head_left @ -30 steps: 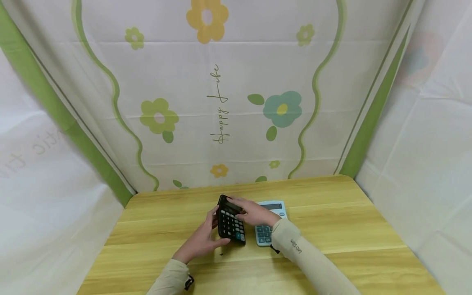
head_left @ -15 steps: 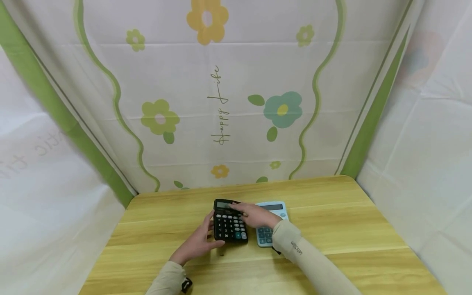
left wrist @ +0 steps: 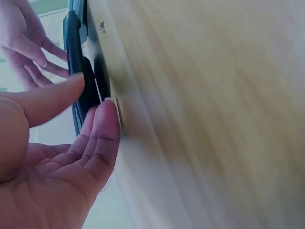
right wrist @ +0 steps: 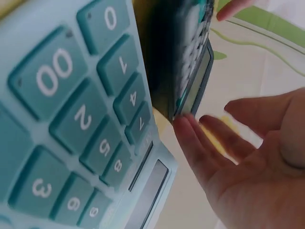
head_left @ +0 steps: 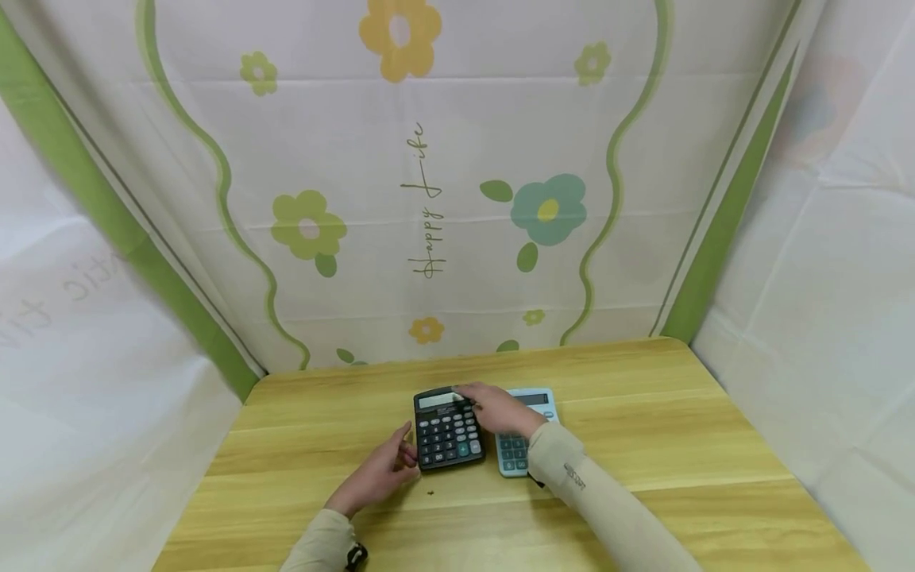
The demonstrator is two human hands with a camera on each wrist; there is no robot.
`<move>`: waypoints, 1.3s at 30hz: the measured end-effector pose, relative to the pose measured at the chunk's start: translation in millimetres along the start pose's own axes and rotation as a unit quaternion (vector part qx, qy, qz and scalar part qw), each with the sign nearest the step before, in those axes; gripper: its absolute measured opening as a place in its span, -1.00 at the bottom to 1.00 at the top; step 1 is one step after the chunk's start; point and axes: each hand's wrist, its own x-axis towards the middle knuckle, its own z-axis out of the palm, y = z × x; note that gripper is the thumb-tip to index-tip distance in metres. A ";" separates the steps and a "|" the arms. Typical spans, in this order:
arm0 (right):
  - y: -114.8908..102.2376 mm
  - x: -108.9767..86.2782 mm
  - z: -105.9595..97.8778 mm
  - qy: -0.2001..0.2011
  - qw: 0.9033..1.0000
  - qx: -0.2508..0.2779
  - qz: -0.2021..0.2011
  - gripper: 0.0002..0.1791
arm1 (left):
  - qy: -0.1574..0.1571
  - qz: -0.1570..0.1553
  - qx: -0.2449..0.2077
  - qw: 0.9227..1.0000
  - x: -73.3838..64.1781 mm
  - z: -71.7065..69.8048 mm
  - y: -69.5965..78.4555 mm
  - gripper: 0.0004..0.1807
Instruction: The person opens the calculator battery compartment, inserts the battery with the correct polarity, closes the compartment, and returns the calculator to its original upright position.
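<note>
The black calculator (head_left: 446, 433) lies face up, its screen toward the far side. My left hand (head_left: 382, 473) is at its left edge, fingers loosely bent. In the left wrist view the left fingertips (left wrist: 107, 112) reach the calculator's lower edge, close over the table, and the thumb stands apart from them. My right hand (head_left: 496, 409) extends over the far right corner of the black calculator; in the right wrist view its fingertips (right wrist: 183, 124) are right at that edge, thumb spread away. A light blue calculator (head_left: 511, 454) lies to the right, partly hidden under the right hand and forearm.
Both calculators are on a wood-grain table (head_left: 629, 445). A small dark speck (head_left: 430, 492) lies in front of the black calculator. White floral fabric (head_left: 357, 278) hangs behind the table, with more white fabric at both sides.
The black calculator has gone from tilted up on its side, between both hands, to lying face up. My left hand has loosened and drawn slightly left; the right stays near the far right corner.
</note>
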 end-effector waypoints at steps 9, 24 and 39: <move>2.4 5.5 -3.4 0.023 0.999 0.023 0.023 -0.43 | 0.007 -0.007 0.023 1.000 4.6 2.3 4.1 0.08; 2.9 16.6 -17.1 -0.019 0.999 -0.032 0.021 -0.41 | 0.055 -0.020 0.125 0.990 15.3 16.1 16.5 0.17; 20.0 34.1 -39.1 -0.048 0.996 -0.066 0.026 -0.51 | 0.095 -0.027 0.160 0.982 47.9 6.4 9.0 -0.17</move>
